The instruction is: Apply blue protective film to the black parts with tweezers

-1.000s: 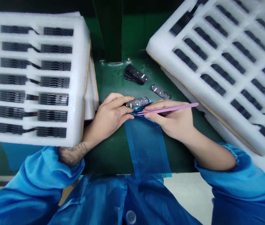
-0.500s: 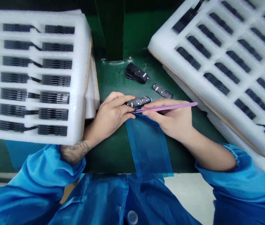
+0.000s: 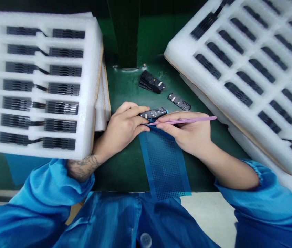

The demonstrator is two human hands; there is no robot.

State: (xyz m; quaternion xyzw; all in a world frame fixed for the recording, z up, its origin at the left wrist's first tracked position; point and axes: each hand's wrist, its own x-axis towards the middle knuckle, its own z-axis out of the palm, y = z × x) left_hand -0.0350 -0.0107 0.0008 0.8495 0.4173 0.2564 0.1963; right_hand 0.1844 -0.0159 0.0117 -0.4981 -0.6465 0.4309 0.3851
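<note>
Right hand (image 3: pixel 194 133) pinches pink tweezers (image 3: pixel 192 120) pointing left, just below crosswise black part (image 3: pixel 155 113) mid-frame; left hand (image 3: pixel 124 125) touches its left end, grip unclear.

One head-worn camera looks forward and down from close above the left hand (image 3: pixel 122 126) and right hand (image 3: pixel 194 133).

Holds pink tweezers (image 3: pixel 192 120) in right hand (image 3: pixel 194 134) at upper end of blue perforated sheet (image 3: pixel 165 165). Touches black part (image 3: pixel 153 113) with left hand (image 3: pixel 123 125).
</note>
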